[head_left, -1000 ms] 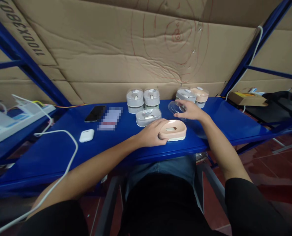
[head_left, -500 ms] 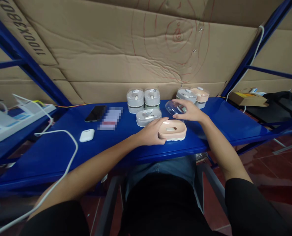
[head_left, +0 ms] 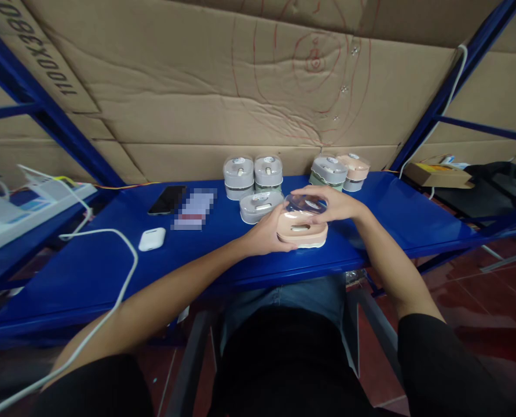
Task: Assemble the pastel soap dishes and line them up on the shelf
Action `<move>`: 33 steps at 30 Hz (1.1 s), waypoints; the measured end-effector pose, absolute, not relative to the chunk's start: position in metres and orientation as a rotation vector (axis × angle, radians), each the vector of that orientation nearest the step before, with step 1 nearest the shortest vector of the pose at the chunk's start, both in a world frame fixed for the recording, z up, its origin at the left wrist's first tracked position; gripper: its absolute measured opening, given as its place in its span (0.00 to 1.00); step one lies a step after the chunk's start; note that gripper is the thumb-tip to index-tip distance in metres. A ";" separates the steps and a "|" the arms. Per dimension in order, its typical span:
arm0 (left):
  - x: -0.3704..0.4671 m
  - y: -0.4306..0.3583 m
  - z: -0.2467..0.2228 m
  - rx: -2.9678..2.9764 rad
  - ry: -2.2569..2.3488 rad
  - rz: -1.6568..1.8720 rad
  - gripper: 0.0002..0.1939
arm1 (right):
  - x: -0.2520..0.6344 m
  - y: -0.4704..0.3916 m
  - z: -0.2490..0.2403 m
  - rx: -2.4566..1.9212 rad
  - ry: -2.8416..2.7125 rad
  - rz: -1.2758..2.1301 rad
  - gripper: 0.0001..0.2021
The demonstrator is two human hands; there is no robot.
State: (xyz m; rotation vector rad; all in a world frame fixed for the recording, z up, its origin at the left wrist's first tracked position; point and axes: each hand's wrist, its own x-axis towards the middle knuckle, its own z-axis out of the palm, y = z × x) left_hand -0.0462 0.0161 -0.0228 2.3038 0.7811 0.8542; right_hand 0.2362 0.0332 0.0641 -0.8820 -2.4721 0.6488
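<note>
A pink oval box (head_left: 312, 234) rests near the front edge of the blue table. My left hand (head_left: 266, 233) grips its left side, thumb in front. Over the back of the box, my right hand (head_left: 333, 204) holds a clear lid (head_left: 303, 204), tilted above the pink top. Just behind my left hand sits a low grey box with a clear lid (head_left: 255, 207). Farther back stand two stacked grey boxes (head_left: 239, 174) (head_left: 269, 172), and to the right a grey one (head_left: 328, 168) beside a pink one (head_left: 354, 167).
On the blue table (head_left: 214, 249) at left lie a black phone (head_left: 167, 200), a blurred-out flat item (head_left: 196, 208) and a white earphone case (head_left: 152, 238). A white cable (head_left: 130, 272) crosses my left forearm. Cardboard (head_left: 188, 87) stands behind.
My right hand has brought the clear lid left and toward me, from behind the pink box to over it. My left hand still grips the box.
</note>
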 end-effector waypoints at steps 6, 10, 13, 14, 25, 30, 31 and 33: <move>-0.043 0.015 -0.036 2.181 0.866 0.927 0.77 | 0.227 0.020 0.065 -0.791 -2.574 0.534 0.42; -0.040 0.017 -0.042 2.148 0.829 0.982 0.80 | 0.216 0.017 0.055 -0.751 -2.621 0.473 0.41; -0.040 0.017 -0.041 2.118 0.824 0.982 0.81 | 0.212 0.017 0.051 -0.707 -2.633 0.464 0.41; -0.040 0.016 -0.040 2.112 0.834 0.964 0.82 | 0.211 0.017 0.050 -0.697 -2.639 0.469 0.41; -0.042 0.014 -0.026 2.148 0.868 0.781 0.79 | 0.217 0.018 0.025 -0.654 -2.594 0.435 0.43; -0.046 0.013 -0.025 2.238 0.874 0.754 0.74 | 0.220 0.011 0.014 -0.673 -2.541 0.332 0.42; -0.047 0.013 -0.025 2.273 0.879 0.756 0.73 | 0.221 0.009 0.012 -0.696 -2.526 0.305 0.42; -0.049 0.010 -0.022 2.372 0.880 0.760 0.70 | 0.224 0.004 0.007 -0.748 -2.503 0.242 0.41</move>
